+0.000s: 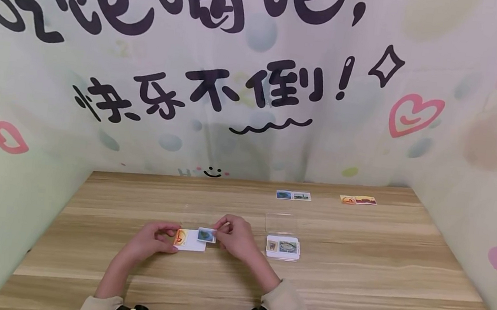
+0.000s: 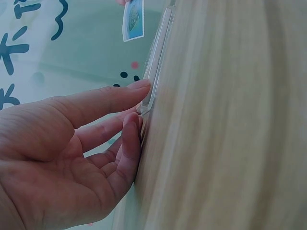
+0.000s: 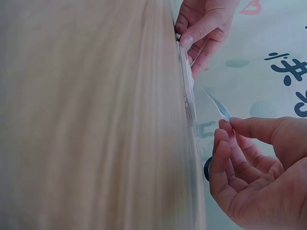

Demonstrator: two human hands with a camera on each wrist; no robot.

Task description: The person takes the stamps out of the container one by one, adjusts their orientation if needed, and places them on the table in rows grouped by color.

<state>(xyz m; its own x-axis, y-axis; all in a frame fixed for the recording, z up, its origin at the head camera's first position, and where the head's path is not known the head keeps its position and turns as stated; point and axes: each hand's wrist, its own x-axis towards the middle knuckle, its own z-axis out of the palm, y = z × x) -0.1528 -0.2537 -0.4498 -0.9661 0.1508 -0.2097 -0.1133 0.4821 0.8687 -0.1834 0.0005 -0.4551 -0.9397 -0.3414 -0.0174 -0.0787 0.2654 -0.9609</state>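
Of two cards on the table (image 1: 351,300), the right-hand card (image 1: 282,255), farther from the table's left edge, bears two stamps and looks done. The left-hand card (image 1: 191,244) has an orange stamp (image 1: 181,237); a blue stamp (image 1: 204,235), pinched in the right hand's (image 1: 235,238) narrow grip above it, seems unplaced. The left hand (image 1: 151,238) holds that card's left end. Two stamp pairs lie near the far edge, perhaps unused.
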